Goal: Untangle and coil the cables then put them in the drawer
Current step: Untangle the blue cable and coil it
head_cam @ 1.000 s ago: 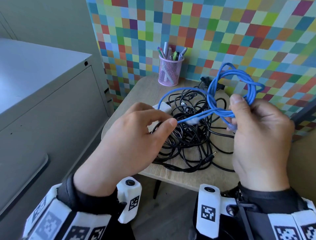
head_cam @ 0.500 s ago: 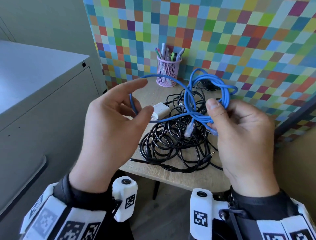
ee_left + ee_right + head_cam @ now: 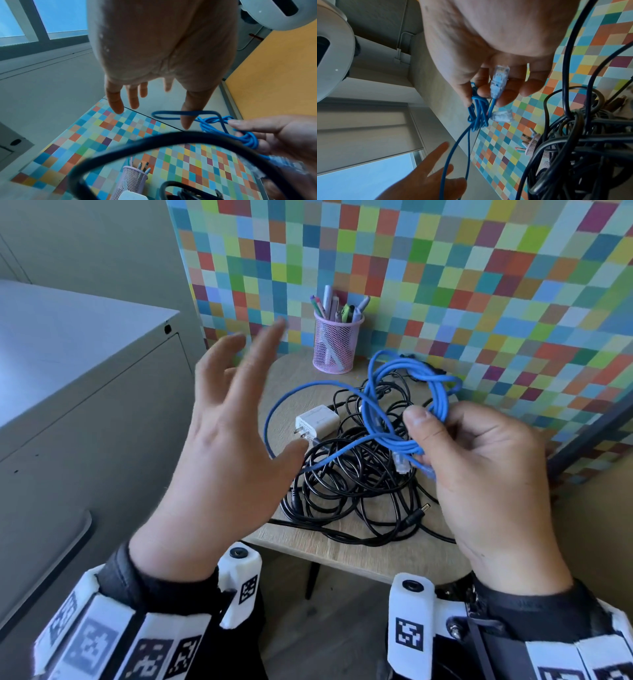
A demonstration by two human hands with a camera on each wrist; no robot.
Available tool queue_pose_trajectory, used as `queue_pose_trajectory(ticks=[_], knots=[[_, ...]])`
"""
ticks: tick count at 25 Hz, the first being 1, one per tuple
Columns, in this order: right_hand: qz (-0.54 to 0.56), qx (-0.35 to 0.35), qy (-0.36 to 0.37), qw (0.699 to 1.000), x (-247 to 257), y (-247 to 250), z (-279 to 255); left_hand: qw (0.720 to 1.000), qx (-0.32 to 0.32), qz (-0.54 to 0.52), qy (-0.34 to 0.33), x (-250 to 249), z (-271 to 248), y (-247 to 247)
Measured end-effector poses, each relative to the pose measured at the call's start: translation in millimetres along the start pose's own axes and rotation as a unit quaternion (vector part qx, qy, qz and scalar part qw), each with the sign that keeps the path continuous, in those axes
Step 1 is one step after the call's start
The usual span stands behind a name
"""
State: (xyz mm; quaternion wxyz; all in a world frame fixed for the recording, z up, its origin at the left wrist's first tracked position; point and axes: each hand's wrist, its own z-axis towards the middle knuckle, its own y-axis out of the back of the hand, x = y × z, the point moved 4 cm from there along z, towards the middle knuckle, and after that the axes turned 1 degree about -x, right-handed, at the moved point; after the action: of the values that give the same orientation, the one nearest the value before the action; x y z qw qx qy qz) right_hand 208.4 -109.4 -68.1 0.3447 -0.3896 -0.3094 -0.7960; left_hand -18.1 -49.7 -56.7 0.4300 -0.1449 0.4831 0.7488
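Checkered wall behind, small counter (image 3: 346,556) mid-frame: my right hand (image 3: 479,474) grips the blue cable (image 3: 404,409) coil at right of centre, while my left hand (image 3: 226,453), which pinched the tail a second ago, has let go and spread wide. Last loop hangs unwound; black cables (image 3: 349,491), charger (image 3: 317,422) and pen cup (image 3: 337,344) crowd below.

— What state is the blue cable (image 3: 407,405) in?
— Mostly coiled into loops, lifted above the surface (image 3: 342,553); one long loop trails leftward, and both clear plugs (image 3: 499,79) hang at the bundle.
— And the black cables (image 3: 346,484)?
— One tangled heap on the surface, white adapter (image 3: 317,422) at its left edge.
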Motion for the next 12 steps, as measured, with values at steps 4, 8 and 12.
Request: queue_pose_trajectory(ticks=[4,8,12], knots=[[-0.004,0.046,0.008,0.999,5,-4,-2,0.997,0.067,0.022,-0.023,-6,-3,-15],[-0.002,0.069,0.021,0.997,12,-7,-5,0.995,0.046,-0.081,-0.018,-10,-3,-8],[0.004,0.011,0.007,1.000,6,0,-2,0.994,-0.056,-0.096,-0.007,-13,0,5]])
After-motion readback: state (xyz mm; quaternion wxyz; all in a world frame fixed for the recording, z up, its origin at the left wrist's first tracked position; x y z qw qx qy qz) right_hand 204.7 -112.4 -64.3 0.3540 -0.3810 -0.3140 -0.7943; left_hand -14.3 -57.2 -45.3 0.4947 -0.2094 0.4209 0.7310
